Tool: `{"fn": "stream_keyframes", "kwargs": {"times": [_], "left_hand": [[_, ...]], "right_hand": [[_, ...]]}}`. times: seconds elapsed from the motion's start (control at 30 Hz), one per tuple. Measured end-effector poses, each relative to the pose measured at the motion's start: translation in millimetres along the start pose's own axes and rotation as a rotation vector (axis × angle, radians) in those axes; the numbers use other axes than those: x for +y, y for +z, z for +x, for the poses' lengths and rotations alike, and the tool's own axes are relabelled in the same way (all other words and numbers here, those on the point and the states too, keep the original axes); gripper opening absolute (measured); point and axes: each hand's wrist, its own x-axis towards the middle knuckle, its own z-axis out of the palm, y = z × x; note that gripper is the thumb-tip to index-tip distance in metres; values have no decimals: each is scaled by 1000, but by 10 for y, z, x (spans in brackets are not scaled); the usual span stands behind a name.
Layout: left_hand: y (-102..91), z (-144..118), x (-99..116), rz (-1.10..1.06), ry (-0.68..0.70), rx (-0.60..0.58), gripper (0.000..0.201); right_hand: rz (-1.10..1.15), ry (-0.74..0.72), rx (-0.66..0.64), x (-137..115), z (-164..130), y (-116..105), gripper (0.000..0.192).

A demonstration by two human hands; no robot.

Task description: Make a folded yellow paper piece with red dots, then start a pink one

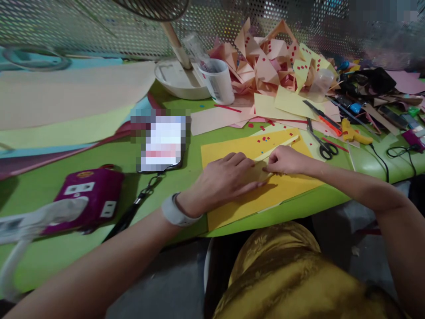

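Observation:
My left hand lies flat, palm down, on a pale yellow strip of paper that rests on a darker yellow sheet near the table's front edge. My right hand pinches the same strip just right of the left fingertips, pressing a fold. The strip runs up and right from between the hands. Small red paper bits lie scattered on the yellow sheet behind my hands. A grey band sits on my left wrist.
On the green table: scissors, a yellow glue gun, a cutter, a white cup, a fan base, a heap of folded paper shapes, a phone, a purple socket block, large paper sheets at left.

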Motion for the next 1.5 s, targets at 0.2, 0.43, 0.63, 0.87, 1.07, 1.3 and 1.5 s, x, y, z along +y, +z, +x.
{"fn": "stream_keyframes", "kwargs": {"times": [0.2,0.43,0.63,0.87,1.07,1.3,1.5], "left_hand": [[76,-12,30,127,52,54,36],[71,-56,33,122,145,86,22],[119,-77,73,116,202,134,23],[136,-80,98,192,217,151,24],[176,-106,61,142,213,206,30],[173,-106,87,133,188,169,27],[195,-107,38,118,215,160,32]], "right_hand": [[-61,-13,30,-21,60,-3,29],[-81,-94,140,34,77,62,26],[-166,-165,260,35,-16,93,21],[-163,-493,463,471,-180,140,19],[-394,-771,470,634,-235,234,24],[-561,-814,452,642,-210,185,29],[-616,-830,422,648,-193,147,26]]}}
